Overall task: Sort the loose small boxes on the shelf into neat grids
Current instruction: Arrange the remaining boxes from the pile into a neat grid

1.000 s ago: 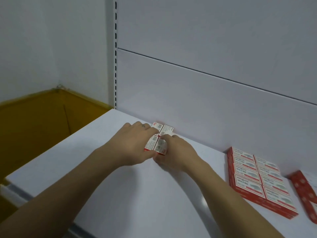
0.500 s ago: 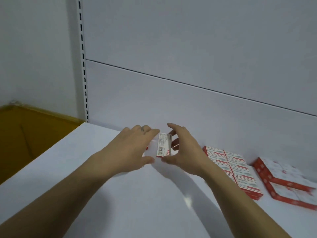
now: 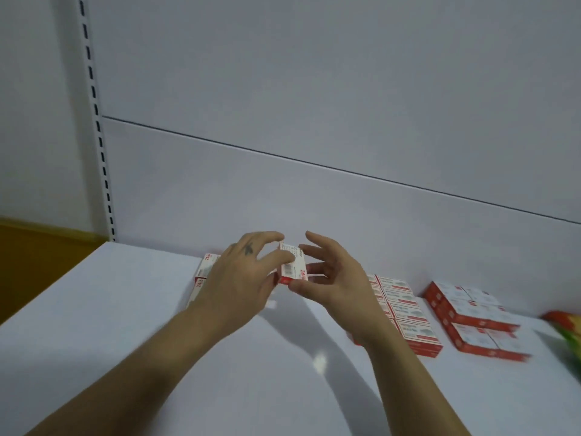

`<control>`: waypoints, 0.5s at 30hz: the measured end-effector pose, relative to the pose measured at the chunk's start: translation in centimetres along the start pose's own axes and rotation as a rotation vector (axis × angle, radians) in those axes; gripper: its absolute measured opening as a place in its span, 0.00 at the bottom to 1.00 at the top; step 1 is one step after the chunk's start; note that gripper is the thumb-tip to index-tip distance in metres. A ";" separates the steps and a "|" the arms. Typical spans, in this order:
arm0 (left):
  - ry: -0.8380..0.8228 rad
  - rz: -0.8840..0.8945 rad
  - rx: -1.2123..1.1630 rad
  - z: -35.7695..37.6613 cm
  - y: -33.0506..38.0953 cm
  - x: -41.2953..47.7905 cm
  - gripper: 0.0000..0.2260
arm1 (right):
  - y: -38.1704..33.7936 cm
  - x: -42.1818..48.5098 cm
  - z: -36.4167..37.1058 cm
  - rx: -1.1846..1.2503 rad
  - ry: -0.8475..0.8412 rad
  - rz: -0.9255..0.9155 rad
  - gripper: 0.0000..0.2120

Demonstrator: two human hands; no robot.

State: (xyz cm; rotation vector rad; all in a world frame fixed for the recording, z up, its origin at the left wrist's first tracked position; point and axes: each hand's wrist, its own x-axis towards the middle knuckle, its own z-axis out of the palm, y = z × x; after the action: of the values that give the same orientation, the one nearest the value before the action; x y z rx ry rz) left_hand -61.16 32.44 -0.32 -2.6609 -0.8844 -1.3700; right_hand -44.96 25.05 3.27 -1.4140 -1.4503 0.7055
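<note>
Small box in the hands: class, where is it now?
Head view, centre: the small box is held above the shelf between left hand and right hand, loose boxes to its left, a neat grid to its right.

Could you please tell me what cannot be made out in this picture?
Head view:
- Boxes behind the left hand: count hidden by it.
- Grid of boxes: left part hidden by the right hand's forearm.
- Colourful packet: blurred, cut by right edge.
- Held box: fine print too small.
</note>
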 end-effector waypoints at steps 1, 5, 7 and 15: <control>0.003 -0.042 -0.081 -0.2 -0.2 -0.1 0.13 | 0.2 -0.1 0.3 0.097 0.003 0.021 0.26; -0.129 -0.385 -0.597 -0.9 0.0 -1.1 0.05 | 0.7 -1.1 1.7 0.234 -0.013 0.020 0.10; -0.220 -0.489 -0.743 -1.1 0.3 -1.4 0.06 | 1.0 -1.6 2.0 0.190 0.025 -0.002 0.07; -0.318 -0.557 -0.775 -1.0 1.1 -1.8 0.10 | 1.4 -2.2 2.4 0.250 0.104 0.051 0.11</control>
State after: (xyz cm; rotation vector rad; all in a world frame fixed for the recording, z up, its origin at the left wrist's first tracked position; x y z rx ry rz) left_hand -62.17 30.43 -0.80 -3.4563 -1.4636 -1.6885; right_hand -46.80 23.62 0.56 -1.2780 -1.2039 0.8040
